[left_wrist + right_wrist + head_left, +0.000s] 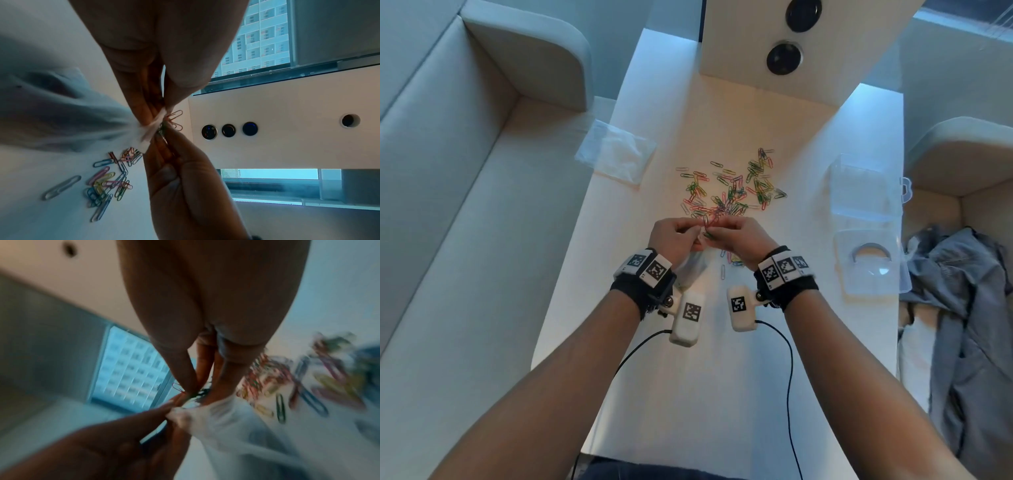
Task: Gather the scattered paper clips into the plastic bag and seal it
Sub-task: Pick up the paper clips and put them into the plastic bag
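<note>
Head cam is showing both hands meeting just above the near edge of the paper clips (729, 186), which are lying spread in a colourful pile across the middle of the white table (688, 394). The left hand (674, 238) is pinching the bunched-up mouth of the plastic bag (690, 267), and the rest of the bag is hanging down under that wrist toward the table. The right hand (738, 238) is pinching a small cluster of clips right at the bag's mouth, fingertips of both hands pretty much touching. You can see it better from the left wrist cam: the bag (68, 116) is twisted tight between the left fingers (144, 100), with a couple of red clips (174, 118) sticking out past the fingertips of the right hand (185, 178). A few loose clips are sitting on the table right below the hands. The right wrist view is pretty blurry, so I can't tell whether any clips are inside the bag yet.

Off to the left of the pile a second clear bag (616, 152) is lying flat, and on the right edge an open clear plastic box (866, 222) is sitting next to a grey jacket (962, 308).
</note>
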